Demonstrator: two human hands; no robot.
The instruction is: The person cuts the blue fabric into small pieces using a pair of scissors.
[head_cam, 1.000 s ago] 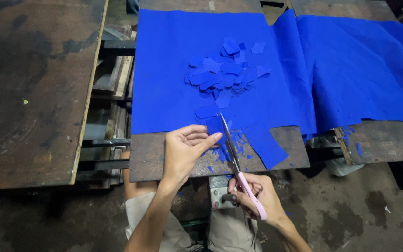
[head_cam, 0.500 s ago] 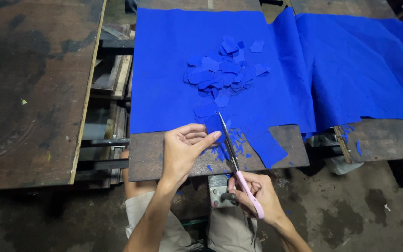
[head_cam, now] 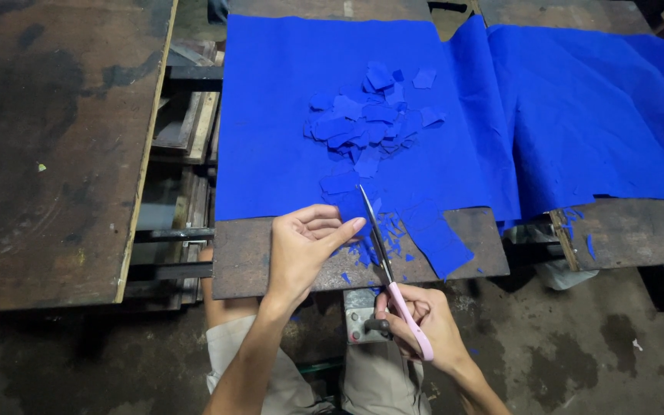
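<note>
The left hand lies palm-down on the near edge of the dark, worn metal work table, its fingers close together and stretched toward three o'clock, the fingertips pinching or pressing a small piece at the ragged near edge of the bright blue fabric sheet; whether they actually grip it or only hold it flat I cannot tell. Just beside those fingertips, at their three o'clock and almost touching, run the steel blades of the pink-handled scissors. Their long axis runs from the handle at five o'clock up to the tip at eleven o'clock, with the tip resting on the cloth near its cut edge and the blades looking nearly shut. The right hand sits below the table edge, at five o'clock from the left hand, its fingers curled and clamped through the pink handle loops. So the cloth to be cut lies at twelve o'clock from both hands, the left one nearer to it. Small blue offcuts litter the table edge around the blades, and a loose heap of blue fabric scraps sits on the sheet farther off at twelve o'clock. A second length of blue cloth spreads away toward two o'clock. Against half a second earlier, both hands and the scissors keep almost the same placing; only the blades seem a touch more closed.
</note>
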